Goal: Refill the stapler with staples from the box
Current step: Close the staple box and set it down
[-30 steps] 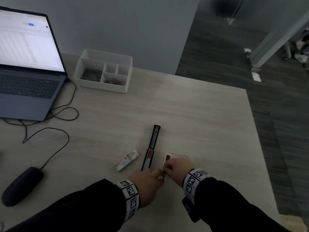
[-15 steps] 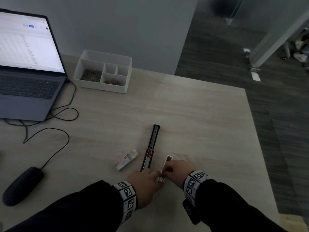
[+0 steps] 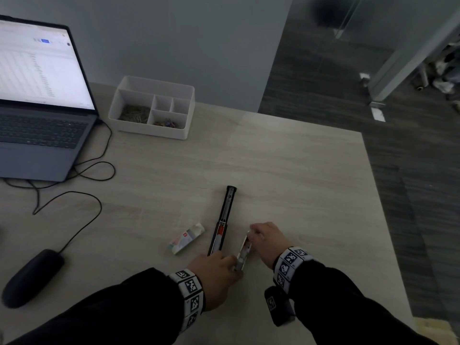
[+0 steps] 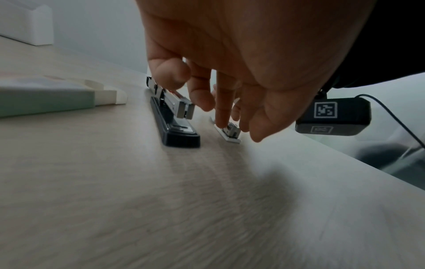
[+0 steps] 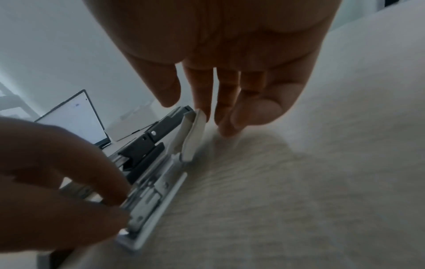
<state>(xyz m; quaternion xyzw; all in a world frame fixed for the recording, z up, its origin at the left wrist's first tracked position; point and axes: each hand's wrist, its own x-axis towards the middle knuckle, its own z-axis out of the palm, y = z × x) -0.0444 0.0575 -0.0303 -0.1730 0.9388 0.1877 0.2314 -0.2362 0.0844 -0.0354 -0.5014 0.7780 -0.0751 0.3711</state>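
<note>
The 2 hands crowd the near middle of the desk [image 3: 286,170]: the left hand [image 3: 214,272] and right hand [image 3: 267,241] close on the white tray [image 3: 244,252], with the stapler [image 3: 222,221] just beside it and the staple box [image 3: 186,238] left of that. Bare desk stretches right and beyond the stapler. Left, the cable [image 3: 82,207], mouse [image 3: 32,276], laptop [image 3: 37,120] and organiser [image 3: 151,108] block passage.

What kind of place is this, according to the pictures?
Most likely an office or a study room. An open laptop stands on a pale wooden desk, beside a white desk organiser with small supplies, and a stapler lies open near the hands.
</note>
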